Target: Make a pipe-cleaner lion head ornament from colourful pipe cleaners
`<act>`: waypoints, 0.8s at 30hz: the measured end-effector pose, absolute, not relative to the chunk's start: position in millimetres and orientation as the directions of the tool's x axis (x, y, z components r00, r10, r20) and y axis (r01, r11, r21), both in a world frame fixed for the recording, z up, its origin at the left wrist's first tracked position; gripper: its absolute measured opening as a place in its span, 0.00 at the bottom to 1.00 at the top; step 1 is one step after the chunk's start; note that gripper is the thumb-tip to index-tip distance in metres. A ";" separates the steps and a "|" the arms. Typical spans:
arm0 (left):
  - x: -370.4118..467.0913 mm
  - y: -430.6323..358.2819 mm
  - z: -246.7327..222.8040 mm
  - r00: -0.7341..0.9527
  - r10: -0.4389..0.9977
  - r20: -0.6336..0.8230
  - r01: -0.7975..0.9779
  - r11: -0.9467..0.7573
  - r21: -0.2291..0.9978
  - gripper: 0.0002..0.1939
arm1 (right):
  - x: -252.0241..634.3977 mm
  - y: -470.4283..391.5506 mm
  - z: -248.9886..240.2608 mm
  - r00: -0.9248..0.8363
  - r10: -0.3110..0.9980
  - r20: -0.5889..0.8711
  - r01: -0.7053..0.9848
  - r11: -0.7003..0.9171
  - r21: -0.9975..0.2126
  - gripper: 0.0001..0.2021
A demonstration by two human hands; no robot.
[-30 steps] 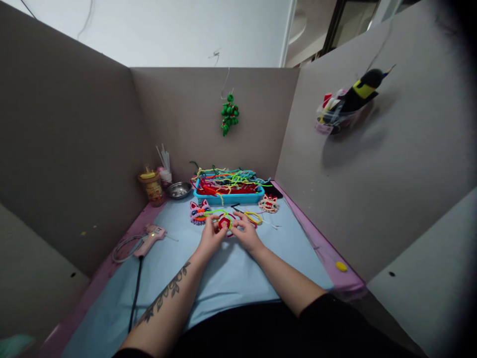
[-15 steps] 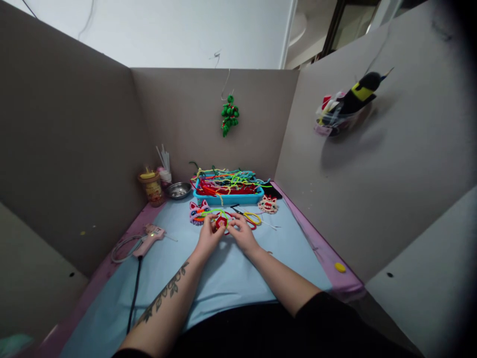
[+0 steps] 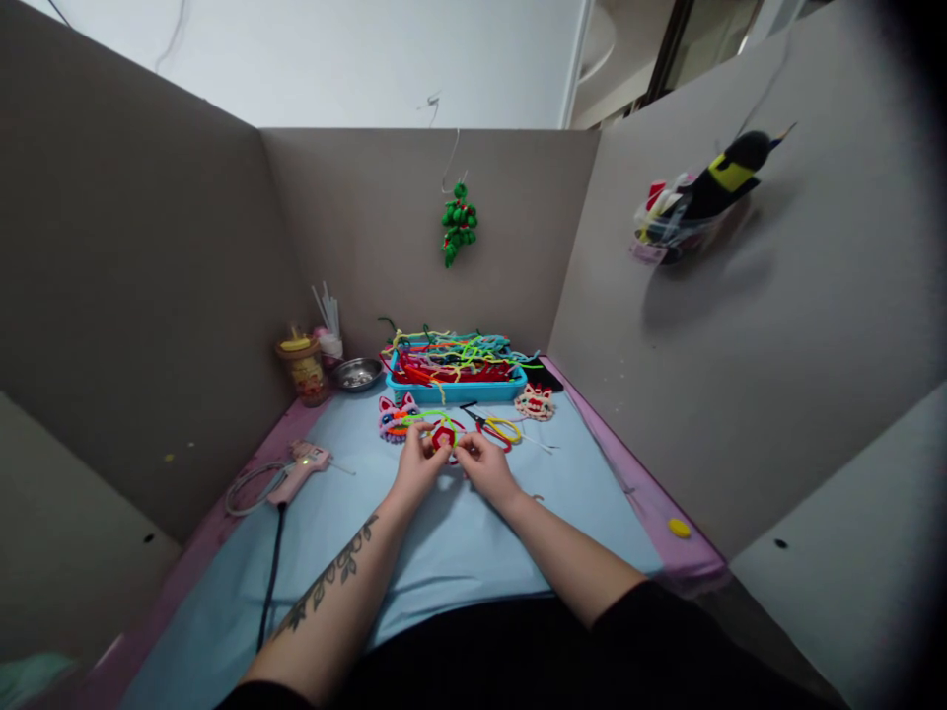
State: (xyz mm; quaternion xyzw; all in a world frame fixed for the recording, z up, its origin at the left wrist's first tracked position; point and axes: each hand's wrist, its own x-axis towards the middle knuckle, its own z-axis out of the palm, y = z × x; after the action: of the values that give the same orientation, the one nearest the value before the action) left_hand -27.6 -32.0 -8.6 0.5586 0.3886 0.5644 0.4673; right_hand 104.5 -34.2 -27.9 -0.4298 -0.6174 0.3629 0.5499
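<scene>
Between my hands is a small red piece shaped from fuzzy pipe cleaners, with a pink middle and loose green and red strands curving off it. My left hand pinches its left side. The fingers of my right hand close at its right edge, on a green strand. Just behind the left hand lies a purple and pink cat-like face of the same fuzzy material. Scissors with red and yellow handles rest right behind my right hand. A cream and red animal face lies farther right.
A blue basket heaped with coloured pipe cleaners stands at the back. To its left are a metal bowl and a lidded cup. A pink glue gun with a cord lies left. A yellow disc sits at right.
The view has shifted slightly. My right hand has drawn a little away from the red piece's middle, uncovering more of it and of the scissors. My left hand keeps its pinch.
</scene>
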 end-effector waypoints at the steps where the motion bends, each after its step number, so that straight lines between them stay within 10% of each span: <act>1: -27.7 -32.0 -8.8 0.062 0.962 0.266 -0.092 -0.260 0.961 0.20 | 104.6 -34.3 -28.1 -0.027 0.929 0.369 0.126 0.369 -0.921 0.07; 24: -30.1 -32.1 -2.0 0.058 0.982 0.182 -0.198 -0.167 0.966 0.27 | 106.2 -35.1 -20.2 0.014 0.896 0.445 0.151 0.438 -0.886 0.07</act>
State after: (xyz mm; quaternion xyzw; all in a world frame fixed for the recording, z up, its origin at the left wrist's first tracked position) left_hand -30.1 -32.1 -2.0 0.5100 0.3840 0.5687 0.5187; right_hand 106.2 -35.1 -20.2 -0.4201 -0.6231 0.3236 0.5749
